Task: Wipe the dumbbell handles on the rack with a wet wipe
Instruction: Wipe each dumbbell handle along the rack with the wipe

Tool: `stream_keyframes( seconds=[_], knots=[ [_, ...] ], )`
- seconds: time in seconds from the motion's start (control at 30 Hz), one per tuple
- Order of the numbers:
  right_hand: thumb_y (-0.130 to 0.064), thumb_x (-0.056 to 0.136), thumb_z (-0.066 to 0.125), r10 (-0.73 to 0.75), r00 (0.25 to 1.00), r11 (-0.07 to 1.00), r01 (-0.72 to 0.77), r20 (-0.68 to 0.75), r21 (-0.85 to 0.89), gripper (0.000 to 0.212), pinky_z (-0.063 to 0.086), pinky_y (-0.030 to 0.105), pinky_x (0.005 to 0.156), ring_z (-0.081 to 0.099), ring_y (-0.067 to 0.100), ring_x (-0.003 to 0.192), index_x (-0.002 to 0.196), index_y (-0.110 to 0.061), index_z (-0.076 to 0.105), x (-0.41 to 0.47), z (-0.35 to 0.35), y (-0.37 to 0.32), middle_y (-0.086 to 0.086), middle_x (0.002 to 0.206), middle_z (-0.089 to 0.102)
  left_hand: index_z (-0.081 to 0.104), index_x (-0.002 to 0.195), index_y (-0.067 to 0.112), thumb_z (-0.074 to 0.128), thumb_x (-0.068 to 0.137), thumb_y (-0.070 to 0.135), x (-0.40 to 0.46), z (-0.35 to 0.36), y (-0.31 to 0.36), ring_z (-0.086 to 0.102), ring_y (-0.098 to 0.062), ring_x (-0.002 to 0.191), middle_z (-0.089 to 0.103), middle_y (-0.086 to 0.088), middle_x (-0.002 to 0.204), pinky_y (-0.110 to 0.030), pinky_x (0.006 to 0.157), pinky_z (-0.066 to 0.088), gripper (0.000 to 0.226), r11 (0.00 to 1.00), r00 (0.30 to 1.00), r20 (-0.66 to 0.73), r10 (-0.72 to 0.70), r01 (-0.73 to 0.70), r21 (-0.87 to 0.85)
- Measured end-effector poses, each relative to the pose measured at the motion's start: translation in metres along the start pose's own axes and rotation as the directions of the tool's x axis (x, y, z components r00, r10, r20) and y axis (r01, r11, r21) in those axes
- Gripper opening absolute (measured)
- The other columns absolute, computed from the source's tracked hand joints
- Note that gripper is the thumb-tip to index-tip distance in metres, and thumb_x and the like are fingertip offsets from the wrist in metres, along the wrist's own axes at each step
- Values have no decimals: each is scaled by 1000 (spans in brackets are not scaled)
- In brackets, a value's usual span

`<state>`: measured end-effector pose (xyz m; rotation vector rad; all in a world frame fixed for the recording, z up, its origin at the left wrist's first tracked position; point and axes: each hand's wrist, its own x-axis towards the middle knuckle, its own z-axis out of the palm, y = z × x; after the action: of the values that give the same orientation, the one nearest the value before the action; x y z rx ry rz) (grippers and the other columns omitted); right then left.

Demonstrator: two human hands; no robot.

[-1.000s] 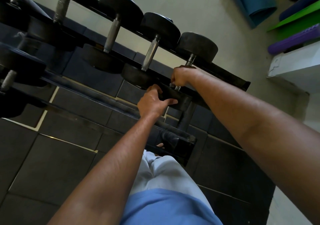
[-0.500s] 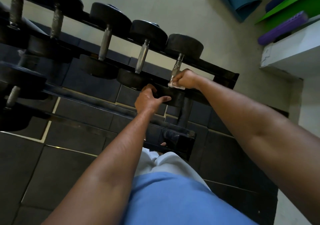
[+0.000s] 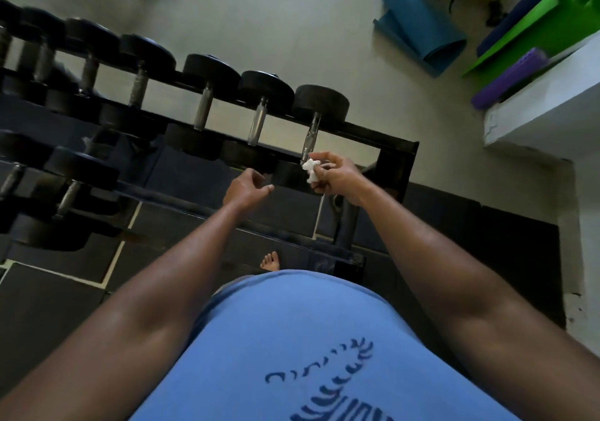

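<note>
Right hand (image 3: 337,173) pinches wet wipe (image 3: 310,170) beside rack (image 3: 383,139); left hand (image 3: 245,186) loose.

Wearer: light blue T-shirt (image 3: 292,339) covering the torso, dark navy print on the front, curved dashes over blocky lettering, cut off by the frame edge so unreadable. Both forearms bare, no sleeves in view, no watch or bands. One bare foot (image 3: 270,261) visible, no shoe.

Pale wall (image 3: 259,21) behind, dark floor tiles (image 3: 55,307) with light seams below, and a rolled blue mat (image 3: 422,37) (green and purple ones alongside) by a white ledge (image 3: 535,109).
</note>
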<state>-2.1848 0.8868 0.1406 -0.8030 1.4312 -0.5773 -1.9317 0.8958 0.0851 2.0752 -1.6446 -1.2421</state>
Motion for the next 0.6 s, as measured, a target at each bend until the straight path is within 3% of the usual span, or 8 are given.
stream_keyframes(
  seconds=[0.13, 0.3, 0.4, 0.5, 0.6],
  knots=[
    [-5, 107, 59, -24, 995, 994, 33, 94, -102, 37, 67, 40, 79, 76, 28, 92, 138, -24, 68, -18, 13, 3, 17, 125, 64, 67, 117, 21, 77, 96, 40, -40, 7, -8, 68, -18, 103, 71, 3, 107, -32, 86, 51, 30, 999, 996, -90, 0, -4, -40],
    [4, 105, 56, -99, 979, 925, 157, 178, -345, 33, 67, 37, 66, 72, 22, 70, 128, -14, 71, -40, 45, 17, 16, 111, 65, 64, 134, 21, 72, 97, 42, -102, 18, -22, 66, -20, 115, 65, -2, 127, -38, 102, 54, 43, 998, 972, -236, 11, -27, -64],
    [-13, 104, 65, -178, 954, 830, 277, 241, -484, 19, 66, 38, 66, 73, 17, 73, 114, -25, 75, -51, 71, 37, 9, 105, 71, 61, 140, 25, 70, 98, 45, -141, 21, -39, 63, -22, 121, 60, -1, 136, -42, 106, 52, 48, 999, 931, -364, -17, 6, -32],
    [-27, 102, 68, -272, 898, 654, 435, 345, -618, 14, 52, 23, 68, 66, 3, 85, 114, -33, 73, -68, 100, 55, -15, 96, 69, 59, 143, 24, 67, 99, 47, -185, 22, -62, 57, -23, 133, 60, -2, 145, -45, 110, 49, 50, 997, 879, -477, -8, 41, 58],
    [-31, 102, 67, -278, 858, 561, 510, 433, -652, 17, 50, 27, 77, 66, 7, 92, 117, -35, 71, -84, 130, 74, -13, 103, 71, 57, 146, 21, 65, 102, 45, -227, 23, -83, 56, -23, 136, 59, -3, 147, -43, 112, 48, 51, 991, 844, -534, -52, 109, 77]
  ],
)
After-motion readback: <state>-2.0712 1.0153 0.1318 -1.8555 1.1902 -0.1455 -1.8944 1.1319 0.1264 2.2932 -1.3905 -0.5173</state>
